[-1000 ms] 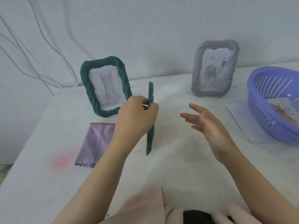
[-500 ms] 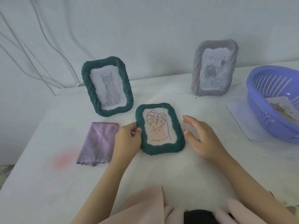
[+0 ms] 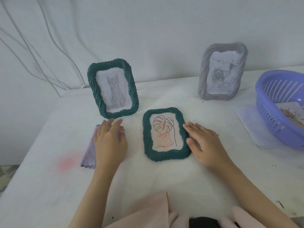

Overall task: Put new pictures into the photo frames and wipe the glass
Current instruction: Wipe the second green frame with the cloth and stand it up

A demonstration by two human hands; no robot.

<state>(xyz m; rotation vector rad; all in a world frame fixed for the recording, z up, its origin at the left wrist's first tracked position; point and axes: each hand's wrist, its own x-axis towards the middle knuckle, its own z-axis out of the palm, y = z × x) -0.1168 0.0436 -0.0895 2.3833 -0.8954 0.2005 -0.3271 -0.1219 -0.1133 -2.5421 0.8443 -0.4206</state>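
A small green frame (image 3: 165, 156) with a leaf drawing lies face up on the white table (image 3: 164, 178). My right hand (image 3: 204, 145) rests flat against its right edge, fingers spread. My left hand (image 3: 110, 142) lies palm down on a lilac cloth (image 3: 89, 153) to the left of that frame. Behind the cloth, a larger green frame (image 3: 113, 88) with a cat picture stands upright. A grey frame (image 3: 222, 71) with a rose picture stands at the back right.
A purple plastic basket (image 3: 269, 116) holding a picture sits at the right edge, on top of a white sheet of paper (image 3: 246, 122). White cables (image 3: 49, 63) hang along the wall at the left. A pink stain marks the table at front left.
The small green frame went from held on edge to lying face up. My left hand let go of it and moved left onto the cloth. My right hand came down to the frame's right edge.
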